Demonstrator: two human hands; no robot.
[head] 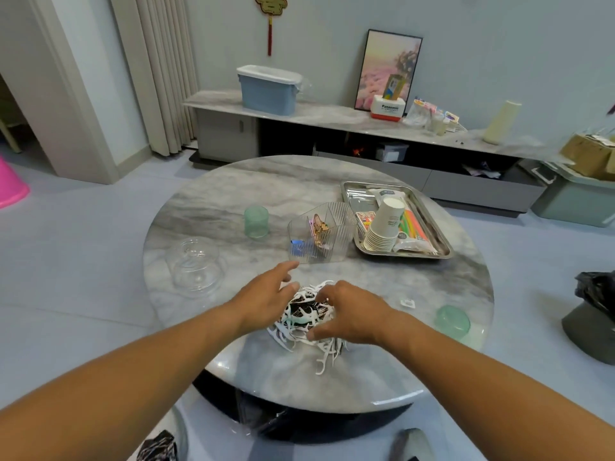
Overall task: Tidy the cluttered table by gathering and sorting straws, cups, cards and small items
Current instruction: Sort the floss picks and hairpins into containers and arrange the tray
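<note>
A heap of white floss picks (307,322) lies on the near part of the round marble table (233,201). My left hand (266,299) rests at the heap's left side with fingers spread. My right hand (349,314) curls around its right side, thumb under the pile's edge. Both hands cup the heap; neither has lifted any of it. Behind the heap stands a clear ribbed organizer (321,232) holding clips. A steel tray (439,241) at the right carries a stack of paper cups (384,229), coloured straws (414,224) and cards.
A green cup (256,221) stands upright mid-table; a clear dome lid (196,267) lies left. A green cup lid (453,321) and a small white packet (407,303) sit right of my hands. A black-bagged bin (595,314) stands beyond the table's right edge.
</note>
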